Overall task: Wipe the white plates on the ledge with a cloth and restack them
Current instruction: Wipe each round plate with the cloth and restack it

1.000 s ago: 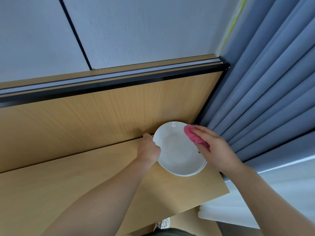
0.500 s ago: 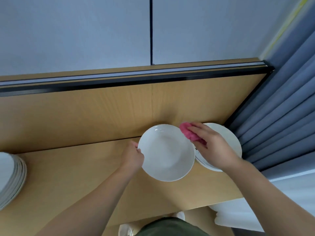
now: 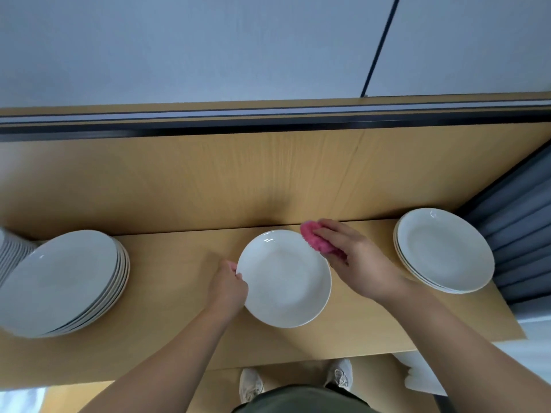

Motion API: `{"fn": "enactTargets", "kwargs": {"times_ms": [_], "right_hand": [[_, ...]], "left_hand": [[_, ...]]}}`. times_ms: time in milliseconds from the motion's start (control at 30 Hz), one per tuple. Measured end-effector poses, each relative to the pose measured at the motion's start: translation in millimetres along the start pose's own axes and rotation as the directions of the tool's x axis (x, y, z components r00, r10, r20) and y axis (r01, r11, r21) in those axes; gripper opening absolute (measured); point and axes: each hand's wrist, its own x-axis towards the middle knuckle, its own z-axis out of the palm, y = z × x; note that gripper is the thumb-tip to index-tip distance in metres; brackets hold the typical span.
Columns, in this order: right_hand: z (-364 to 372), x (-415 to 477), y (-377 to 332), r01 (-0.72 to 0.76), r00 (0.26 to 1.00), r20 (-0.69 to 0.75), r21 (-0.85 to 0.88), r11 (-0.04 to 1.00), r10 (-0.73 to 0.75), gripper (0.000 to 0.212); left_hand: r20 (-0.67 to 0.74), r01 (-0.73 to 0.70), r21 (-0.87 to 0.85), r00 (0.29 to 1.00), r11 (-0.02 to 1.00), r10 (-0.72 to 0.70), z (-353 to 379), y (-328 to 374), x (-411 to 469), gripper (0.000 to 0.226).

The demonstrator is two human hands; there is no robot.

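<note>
A white plate (image 3: 284,278) is held over the middle of the wooden ledge (image 3: 185,332). My left hand (image 3: 228,289) grips its left rim. At the plate's upper right rim, my right hand (image 3: 357,260) holds a pink cloth (image 3: 316,241). A tall stack of several white plates (image 3: 62,281) sits at the ledge's left end. A short stack of white plates (image 3: 444,250) sits at the right end, beside the curtain.
A wooden back panel (image 3: 268,180) rises behind the ledge, with a dark rail and grey wall above it. Blue-grey curtain folds (image 3: 518,234) hang at the right. Part of another plate stack (image 3: 12,248) shows at the far left edge. My shoes (image 3: 250,383) are below.
The view has swung left, bringing both stacks into sight. The held plate has moved left, away from the right stack, with both hands keeping their hold.
</note>
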Motion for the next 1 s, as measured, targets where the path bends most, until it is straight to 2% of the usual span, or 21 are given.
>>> {"fn": "enactTargets", "kwargs": {"times_ms": [267,433,567,700,800,867,933,1000], "right_hand": [[23,10,-7,-0.030,0.999,0.027,-0.011,0.999,0.030,0.040],[45,24,-1,-0.014,0.994,0.110,-0.014,1.000,0.015,0.040],[70,40,5,-0.033,0.987,0.160,-0.009,0.999,0.034,0.041],[102,52,7,-0.055,0.976,0.207,-0.085,0.995,0.071,0.041],[130,54,11,-0.090,0.971,0.209,-0.135,0.987,0.118,0.041],[148,53,12,-0.149,0.950,0.249,-0.174,0.973,0.190,0.050],[164,50,12,-0.192,0.905,0.324,-0.268,0.944,0.276,0.058],[176,47,9,-0.156,0.888,0.349,-0.382,0.911,0.299,0.062]], "left_hand": [[0.037,0.009,-0.012,0.999,1.000,-0.009,-2,-15,9,0.010],[0.087,-0.085,0.061,0.993,0.995,0.079,-9,-20,11,0.012],[0.198,-0.223,0.171,0.962,0.960,0.188,-25,-26,9,0.036],[0.326,-0.400,0.288,0.895,0.870,0.303,-35,-34,1,0.060],[0.377,-0.388,0.250,0.883,0.887,0.280,-40,-39,2,0.074],[0.404,-0.376,0.226,0.876,0.899,0.265,-41,-44,5,0.083],[0.415,-0.367,0.220,0.874,0.904,0.254,-42,-45,8,0.090],[0.410,-0.371,0.226,0.875,0.900,0.258,-41,-45,10,0.089]]}}
